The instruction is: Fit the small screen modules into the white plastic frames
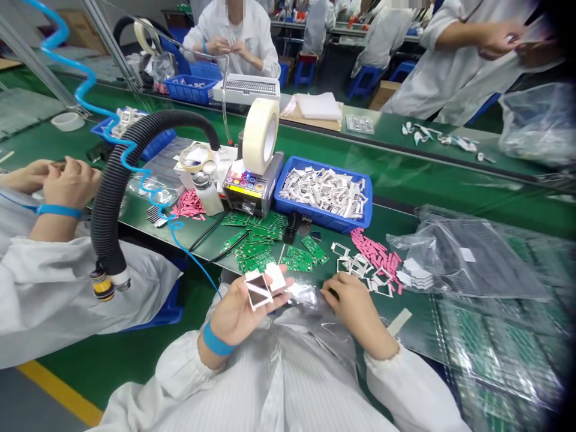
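Observation:
My left hand (238, 309), with a blue band at the wrist, is turned palm up. Its thumb and fingers hold a small white plastic frame (259, 290) around a dark panel, and a flat white square piece (275, 277) lies beside the frame on the fingers. My right hand (353, 309) rests at the table's front edge with its fingers curled together. Something small and dark shows at those fingertips, too little to name. Just beyond it lie loose white frames (355, 264) and pink strips (375, 252). Green circuit boards (258, 252) are spread past my left hand.
A blue bin (369, 207) of white frames stands behind the boards, beside a tape dispenser (252, 201). A black hose (101, 210) arches on the left, near a co-worker's hands (72, 186). Plastic bags (477, 258) and bagged boards (504, 348) cover the right.

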### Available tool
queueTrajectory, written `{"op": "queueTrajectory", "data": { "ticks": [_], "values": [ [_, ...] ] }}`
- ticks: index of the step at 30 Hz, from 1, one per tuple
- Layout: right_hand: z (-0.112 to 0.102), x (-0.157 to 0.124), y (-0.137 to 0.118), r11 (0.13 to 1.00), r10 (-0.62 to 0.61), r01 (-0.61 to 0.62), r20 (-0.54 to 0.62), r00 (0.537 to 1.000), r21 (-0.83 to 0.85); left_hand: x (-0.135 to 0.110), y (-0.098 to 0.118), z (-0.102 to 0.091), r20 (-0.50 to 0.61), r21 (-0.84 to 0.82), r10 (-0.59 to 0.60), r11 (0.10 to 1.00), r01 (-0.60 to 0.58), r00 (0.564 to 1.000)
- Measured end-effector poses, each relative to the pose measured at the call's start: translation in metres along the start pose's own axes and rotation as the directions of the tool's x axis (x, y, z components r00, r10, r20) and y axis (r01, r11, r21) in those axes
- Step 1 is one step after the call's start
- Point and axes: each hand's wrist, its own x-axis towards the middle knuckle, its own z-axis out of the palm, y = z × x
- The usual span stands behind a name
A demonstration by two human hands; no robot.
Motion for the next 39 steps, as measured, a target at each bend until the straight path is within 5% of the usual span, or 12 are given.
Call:
{"op": "queueTrajectory", "data": {
  "ticks": [2, 4, 8, 11, 14, 16, 18, 21, 25, 30, 35, 39],
  "values": [
    [0.005, -0.001, -0.004, 0.998, 0.009, -0.007, -0.036, 0.999, 0.055, 0.0, -0.002, 0.005, 0.067, -0.012, -0.069, 0.997, 0.07, 0.995],
    [0.005, 0.0, -0.022, 0.956, -0.021, 0.017, 0.009, 1.0, 0.294, 0.001, -0.004, 0.01, 0.137, -0.024, -0.129, 0.991, 0.133, 0.982],
    [0.007, 0.008, -0.063, 0.595, -0.181, -0.092, 0.245, 0.953, 0.798, 0.003, -0.005, 0.017, 0.221, -0.045, -0.206, 0.974, 0.221, 0.953],
    [0.014, 0.014, -0.076, 0.387, -0.2, -0.224, 0.318, 0.927, 0.894, 0.003, -0.004, 0.019, 0.213, -0.06, -0.224, 0.969, 0.242, 0.951],
    [0.014, 0.016, -0.079, 0.298, -0.089, -0.25, 0.287, 0.954, 0.921, 0.003, -0.003, 0.02, 0.175, -0.054, -0.21, 0.973, 0.223, 0.962],
    [0.006, 0.017, -0.08, 0.386, 0.0, -0.191, 0.207, 0.978, 0.903, 0.004, -0.004, 0.02, 0.114, -0.014, -0.18, 0.983, 0.183, 0.977],
    [-0.005, 0.016, -0.083, 0.629, -0.008, -0.043, 0.062, 0.998, 0.776, 0.006, -0.005, 0.02, 0.021, 0.046, -0.12, 0.992, 0.119, 0.993],
    [-0.017, 0.016, -0.09, 0.912, -0.249, 0.28, -0.137, 0.959, 0.298, 0.011, -0.008, 0.02, -0.113, 0.098, -0.03, 0.994, 0.041, 0.993],
    [-0.014, 0.017, -0.099, 0.868, -0.497, 0.481, -0.173, 0.85, -0.125, 0.014, -0.01, 0.021, -0.185, 0.11, 0.008, 0.994, 0.013, 0.983],
    [-0.005, 0.02, -0.104, 0.828, -0.561, 0.541, -0.209, 0.801, -0.146, 0.012, -0.007, 0.022, -0.205, 0.106, -0.016, 0.994, 0.039, 0.979],
    [0.01, 0.021, -0.105, 0.874, -0.486, 0.47, -0.218, 0.846, -0.127, 0.013, -0.017, 0.015, -0.265, 0.038, -0.032, 0.998, 0.043, 0.964],
    [0.011, 0.023, -0.082, 0.92, -0.373, 0.366, -0.026, 0.927, -0.141, 0.017, -0.032, 0.002, -0.32, -0.174, -0.229, 0.968, 0.18, 0.919]
  ]
}}
